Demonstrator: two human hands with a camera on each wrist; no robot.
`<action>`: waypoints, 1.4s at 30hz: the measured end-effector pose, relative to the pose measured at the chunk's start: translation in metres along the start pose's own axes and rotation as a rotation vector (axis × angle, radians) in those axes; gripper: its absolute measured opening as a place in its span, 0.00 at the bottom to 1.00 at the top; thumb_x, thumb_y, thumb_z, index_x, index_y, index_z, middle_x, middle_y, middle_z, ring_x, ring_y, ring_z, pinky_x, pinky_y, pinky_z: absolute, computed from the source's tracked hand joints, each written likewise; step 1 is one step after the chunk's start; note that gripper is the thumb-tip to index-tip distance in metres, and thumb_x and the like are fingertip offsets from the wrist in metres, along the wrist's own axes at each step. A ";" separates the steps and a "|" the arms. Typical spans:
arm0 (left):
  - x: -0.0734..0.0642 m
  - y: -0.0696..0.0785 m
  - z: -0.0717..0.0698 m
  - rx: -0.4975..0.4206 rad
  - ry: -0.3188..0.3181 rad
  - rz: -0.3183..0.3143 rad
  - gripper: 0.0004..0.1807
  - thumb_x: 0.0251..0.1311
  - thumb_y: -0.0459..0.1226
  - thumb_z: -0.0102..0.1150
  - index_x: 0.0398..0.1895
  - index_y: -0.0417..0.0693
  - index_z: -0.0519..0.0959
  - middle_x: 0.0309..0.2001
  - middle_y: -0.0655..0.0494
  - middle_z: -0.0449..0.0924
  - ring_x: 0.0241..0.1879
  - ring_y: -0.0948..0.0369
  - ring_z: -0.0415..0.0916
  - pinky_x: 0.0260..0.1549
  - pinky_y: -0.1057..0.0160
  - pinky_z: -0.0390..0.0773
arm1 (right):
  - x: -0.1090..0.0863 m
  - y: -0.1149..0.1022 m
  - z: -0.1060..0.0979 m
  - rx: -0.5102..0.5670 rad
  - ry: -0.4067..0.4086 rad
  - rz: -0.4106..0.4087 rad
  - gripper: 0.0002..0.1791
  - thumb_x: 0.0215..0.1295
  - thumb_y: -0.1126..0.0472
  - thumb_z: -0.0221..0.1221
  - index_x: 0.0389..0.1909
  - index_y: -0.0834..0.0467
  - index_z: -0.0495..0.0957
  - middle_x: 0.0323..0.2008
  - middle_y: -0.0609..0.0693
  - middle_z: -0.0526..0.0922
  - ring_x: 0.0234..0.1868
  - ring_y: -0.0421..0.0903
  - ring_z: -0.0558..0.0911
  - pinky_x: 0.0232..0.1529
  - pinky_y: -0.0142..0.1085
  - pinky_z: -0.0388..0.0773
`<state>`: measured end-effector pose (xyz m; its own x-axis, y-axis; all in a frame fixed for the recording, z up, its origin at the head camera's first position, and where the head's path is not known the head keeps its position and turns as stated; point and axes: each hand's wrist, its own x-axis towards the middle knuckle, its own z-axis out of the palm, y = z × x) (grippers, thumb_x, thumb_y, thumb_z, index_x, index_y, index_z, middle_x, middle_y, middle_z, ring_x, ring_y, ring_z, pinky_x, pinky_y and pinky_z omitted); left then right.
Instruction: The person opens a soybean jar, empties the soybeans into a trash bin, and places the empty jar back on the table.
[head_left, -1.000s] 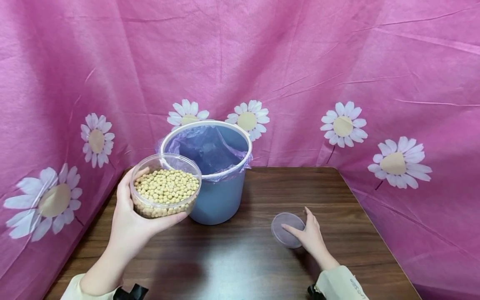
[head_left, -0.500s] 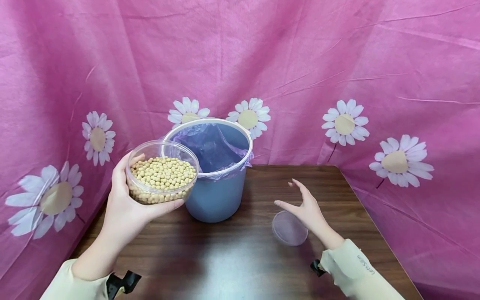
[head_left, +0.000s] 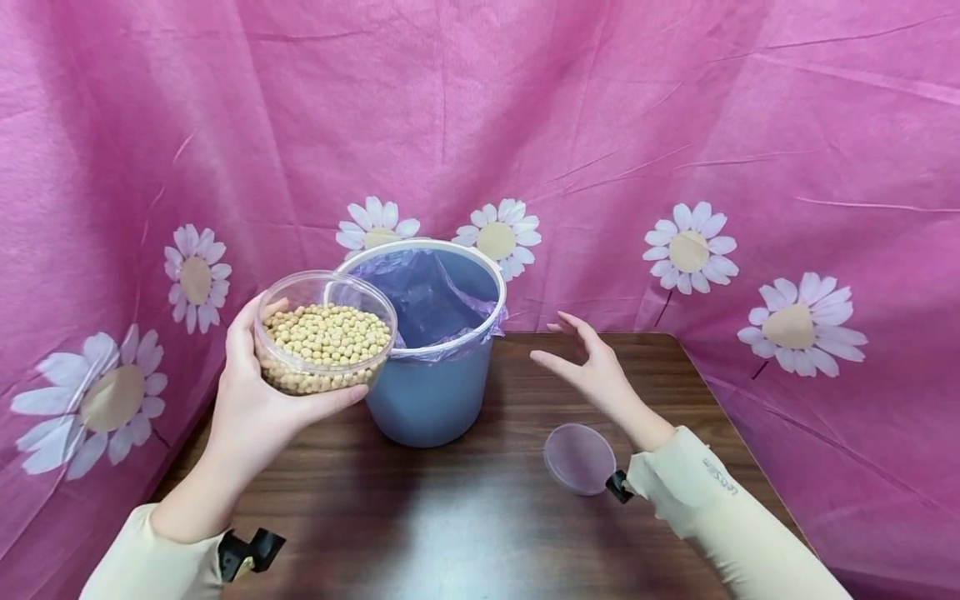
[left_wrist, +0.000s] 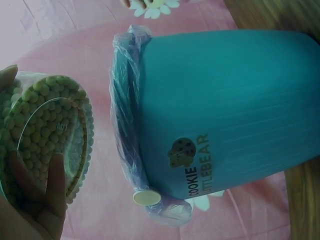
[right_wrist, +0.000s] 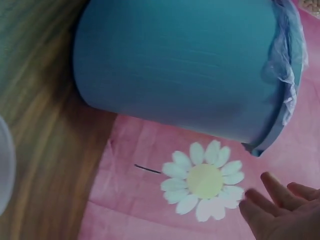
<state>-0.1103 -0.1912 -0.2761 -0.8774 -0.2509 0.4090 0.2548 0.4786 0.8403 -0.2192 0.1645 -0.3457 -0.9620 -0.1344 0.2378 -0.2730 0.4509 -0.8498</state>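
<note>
Head view: what is the left grip (head_left: 258, 400) holding?

A clear tub (head_left: 326, 367), part-filled with pale yellow beans (head_left: 330, 333). The thumb curves along the near side and the fingers reach around the far left side, so the tub sits snugly in the grip, raised above the brown tabletop (head_left: 472, 533).

And seen from beneath?

In the left wrist view, two fingers show against the tub's see-through base. The blue bucket (left_wrist: 225, 115) is beside it, with a gap between them.

Where is the right grip (head_left: 596, 371)?

Over the tabletop, to the right of the bucket and apart from it. Its fingers are spread and hold nothing.

Is anything near it?

A clear round lid (head_left: 580, 458) lies on the tabletop, on the person's side of that hand.

What else?

A purple bag (head_left: 408, 292) lines the white-rimmed bucket, and pink cloth (head_left: 600, 125) with daisies hangs behind.
</note>
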 end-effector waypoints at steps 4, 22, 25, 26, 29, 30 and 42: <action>0.002 0.000 -0.001 0.010 -0.002 0.007 0.69 0.25 0.34 0.87 0.74 0.66 0.52 0.67 0.59 0.63 0.63 0.66 0.62 0.58 0.76 0.62 | 0.014 -0.009 0.001 0.079 -0.028 -0.018 0.41 0.61 0.61 0.68 0.72 0.61 0.60 0.62 0.61 0.77 0.65 0.57 0.76 0.67 0.47 0.70; 0.022 -0.002 -0.003 0.084 -0.012 0.004 0.69 0.26 0.41 0.88 0.74 0.70 0.52 0.69 0.57 0.64 0.65 0.60 0.63 0.64 0.56 0.64 | 0.067 -0.041 0.011 0.057 -0.087 0.056 0.39 0.65 0.47 0.63 0.73 0.54 0.61 0.55 0.59 0.83 0.44 0.50 0.86 0.43 0.34 0.83; 0.028 -0.003 -0.004 0.089 -0.015 0.016 0.69 0.26 0.42 0.88 0.74 0.68 0.52 0.69 0.54 0.64 0.65 0.58 0.63 0.64 0.50 0.64 | 0.077 -0.043 0.014 0.046 -0.084 0.059 0.39 0.64 0.47 0.64 0.73 0.53 0.62 0.53 0.59 0.83 0.44 0.52 0.87 0.46 0.38 0.84; 0.030 -0.003 -0.004 0.092 -0.016 0.019 0.69 0.26 0.42 0.88 0.75 0.68 0.52 0.69 0.53 0.64 0.65 0.57 0.63 0.64 0.49 0.64 | 0.081 -0.043 0.016 0.043 -0.086 0.057 0.38 0.65 0.47 0.63 0.73 0.53 0.62 0.52 0.60 0.83 0.43 0.51 0.87 0.48 0.39 0.84; 0.033 -0.004 -0.003 0.089 -0.018 0.020 0.69 0.26 0.42 0.88 0.75 0.67 0.52 0.69 0.53 0.64 0.65 0.56 0.63 0.65 0.48 0.64 | 0.091 -0.041 0.020 0.061 -0.092 0.068 0.36 0.66 0.47 0.62 0.72 0.51 0.64 0.52 0.61 0.82 0.38 0.48 0.86 0.47 0.41 0.85; 0.034 -0.004 -0.003 0.088 -0.019 0.020 0.69 0.26 0.43 0.88 0.75 0.66 0.52 0.69 0.53 0.64 0.65 0.56 0.63 0.65 0.48 0.64 | 0.095 -0.040 0.022 0.072 -0.096 0.077 0.35 0.66 0.47 0.62 0.72 0.50 0.64 0.52 0.62 0.81 0.36 0.47 0.85 0.46 0.42 0.85; 0.054 -0.004 0.007 0.144 -0.039 0.037 0.72 0.25 0.50 0.87 0.77 0.57 0.50 0.70 0.50 0.64 0.66 0.52 0.65 0.65 0.45 0.65 | 0.121 -0.030 0.041 0.205 -0.174 0.163 0.34 0.68 0.46 0.59 0.73 0.48 0.64 0.29 0.49 0.72 0.17 0.39 0.74 0.24 0.31 0.81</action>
<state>-0.1615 -0.2003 -0.2602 -0.8844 -0.1993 0.4219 0.2287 0.6030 0.7643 -0.3271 0.0985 -0.3112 -0.9725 -0.2318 0.0220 -0.0917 0.2942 -0.9513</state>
